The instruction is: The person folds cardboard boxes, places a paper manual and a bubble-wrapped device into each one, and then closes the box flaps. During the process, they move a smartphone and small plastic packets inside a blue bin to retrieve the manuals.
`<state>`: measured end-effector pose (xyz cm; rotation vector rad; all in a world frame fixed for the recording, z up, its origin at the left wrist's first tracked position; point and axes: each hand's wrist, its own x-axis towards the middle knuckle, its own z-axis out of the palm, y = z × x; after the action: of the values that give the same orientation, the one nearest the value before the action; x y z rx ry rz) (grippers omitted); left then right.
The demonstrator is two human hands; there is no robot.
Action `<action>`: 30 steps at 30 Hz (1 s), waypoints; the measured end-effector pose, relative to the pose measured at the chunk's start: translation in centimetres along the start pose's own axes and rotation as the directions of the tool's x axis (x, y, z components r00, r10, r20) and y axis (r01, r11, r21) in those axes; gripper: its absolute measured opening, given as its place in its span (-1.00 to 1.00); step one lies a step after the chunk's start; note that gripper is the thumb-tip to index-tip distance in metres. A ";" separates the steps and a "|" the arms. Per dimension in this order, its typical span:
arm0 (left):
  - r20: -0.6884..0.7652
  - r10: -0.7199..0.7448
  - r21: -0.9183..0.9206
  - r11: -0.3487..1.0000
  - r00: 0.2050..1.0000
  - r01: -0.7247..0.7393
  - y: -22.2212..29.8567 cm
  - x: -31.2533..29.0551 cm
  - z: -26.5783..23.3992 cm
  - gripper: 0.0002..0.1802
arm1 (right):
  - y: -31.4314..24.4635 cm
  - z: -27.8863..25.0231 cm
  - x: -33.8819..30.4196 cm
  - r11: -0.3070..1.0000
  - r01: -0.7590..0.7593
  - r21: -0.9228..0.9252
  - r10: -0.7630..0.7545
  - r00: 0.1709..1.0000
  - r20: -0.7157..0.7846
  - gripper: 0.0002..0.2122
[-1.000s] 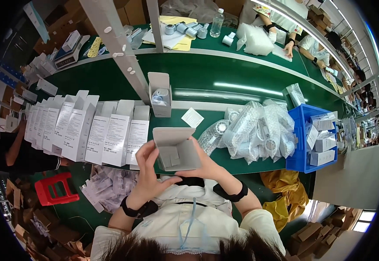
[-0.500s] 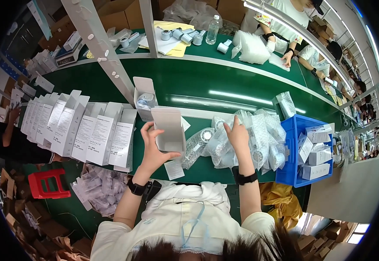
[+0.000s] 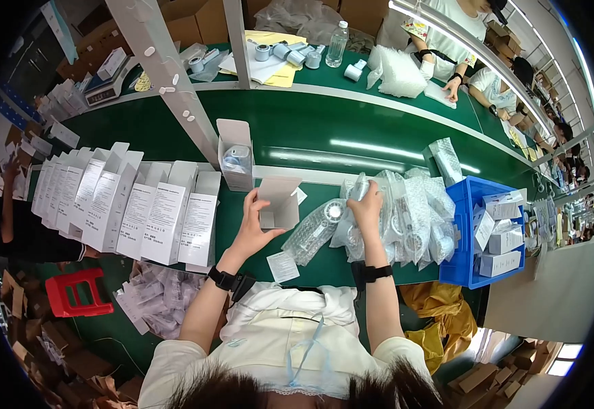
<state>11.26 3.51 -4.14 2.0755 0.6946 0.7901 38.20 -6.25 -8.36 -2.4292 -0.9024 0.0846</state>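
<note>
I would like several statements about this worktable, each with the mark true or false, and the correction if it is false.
1. The left hand holds an open box. True.
2. The right hand is inside the bin. False: it is at the wrapped packs; whether it grips one is unclear.
3. White boxes lie in the blue bin. True.
4. The bin is left of the wrapped packs. False: it is right of them.
5. A clear bottle stands upright at the far side. True.
</note>
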 end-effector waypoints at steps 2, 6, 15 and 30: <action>-0.021 0.042 -0.014 0.999 0.999 -0.042 -0.1 0.2 0.9 -0.16 | -0.1 -0.1 -0.5 0.996 0.073 0.053 -0.073 0.997 -0.009 -0.27; -0.117 0.033 -0.001 0.999 0.993 -0.033 -1.4 -0.4 2.3 -0.14 | -1.6 -3.5 -1.6 0.949 0.177 0.259 -0.157 0.983 -0.096 -0.34; -0.088 -0.234 -0.143 0.965 0.968 0.220 -0.2 -0.5 4.3 -0.15 | -13.0 -9.5 -4.6 -0.232 -0.008 0.973 0.233 0.970 0.064 -0.42; -0.229 0.069 -0.007 0.997 0.971 -0.073 -2.1 -1.4 5.6 -0.06 | -11.0 -5.7 -6.9 0.599 0.785 0.157 -0.782 0.616 -0.100 -0.60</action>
<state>14.02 0.96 -9.00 2.0235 0.7387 1.0846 27.78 -6.24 1.22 -1.6491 -1.7904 -0.1788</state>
